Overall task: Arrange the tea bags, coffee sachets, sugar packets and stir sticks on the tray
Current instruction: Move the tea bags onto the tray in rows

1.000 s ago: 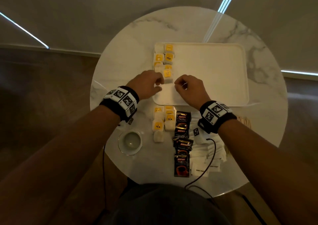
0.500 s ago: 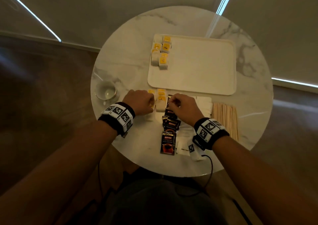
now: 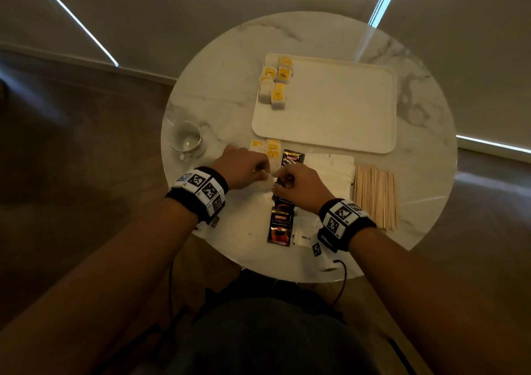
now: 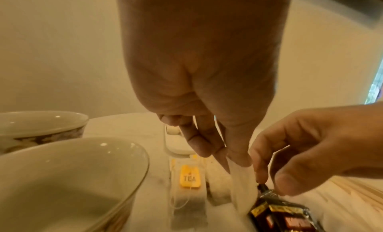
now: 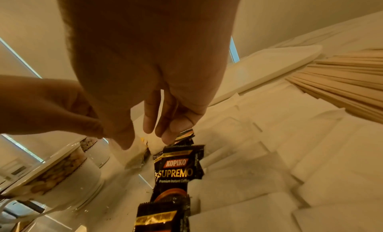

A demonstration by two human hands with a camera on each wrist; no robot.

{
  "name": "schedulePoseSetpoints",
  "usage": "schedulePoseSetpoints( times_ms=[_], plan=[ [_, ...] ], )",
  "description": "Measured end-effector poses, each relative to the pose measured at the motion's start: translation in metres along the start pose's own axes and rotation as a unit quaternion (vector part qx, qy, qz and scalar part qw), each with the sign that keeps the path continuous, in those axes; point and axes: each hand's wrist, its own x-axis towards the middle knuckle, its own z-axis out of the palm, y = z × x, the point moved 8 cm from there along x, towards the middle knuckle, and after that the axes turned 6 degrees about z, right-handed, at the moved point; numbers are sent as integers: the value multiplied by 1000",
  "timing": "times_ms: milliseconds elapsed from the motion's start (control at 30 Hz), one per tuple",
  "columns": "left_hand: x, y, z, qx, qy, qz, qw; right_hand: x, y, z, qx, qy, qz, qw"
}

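The white tray [image 3: 330,122] lies at the far side of the round table, with several yellow-tagged tea bags [image 3: 276,83] in its far left corner. More tea bags [image 3: 268,147] lie on the table near the tray's front edge. My left hand [image 4: 225,156] pinches a pale tea bag [image 4: 242,184] just above the table. Close beside it, my right hand [image 5: 170,137] pinches the top edge of a black coffee sachet [image 5: 186,134] in the sachet row [image 3: 280,225]. White sugar packets [image 3: 330,168] and wooden stir sticks [image 3: 375,196] lie to the right.
A cup on a saucer [image 3: 186,140] stands at the table's left edge, close to my left wrist. A cable [image 3: 342,277] hangs from my right wristband over the near table edge. Walls surround the table [image 3: 218,93].
Both hands have drawn back from the tray's tea bags to the supplies on the near table. My left hand took up a tea bag, my right a sachet's edge.
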Motion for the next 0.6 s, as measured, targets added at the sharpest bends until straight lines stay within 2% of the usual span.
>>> schedulePoseSetpoints(
  times_ms=[167, 267, 400, 600],
  plan=[
    [6, 5, -14, -12, 22, 29, 999, 1, -10, -4, -18, 38, 4, 999],
    [14, -1, -14, -14, 12, 16, 1000, 1, -3, -10, -16, 66, 35, 997],
    [27, -12, -15, -16, 42, -17, 999, 0, 10, -16, 12, 80, 69, 994],
    [44, -10, -2, 21, 6, -29, 999, -2, 17, -28, 44, 114, 73, 990]
  ],
)
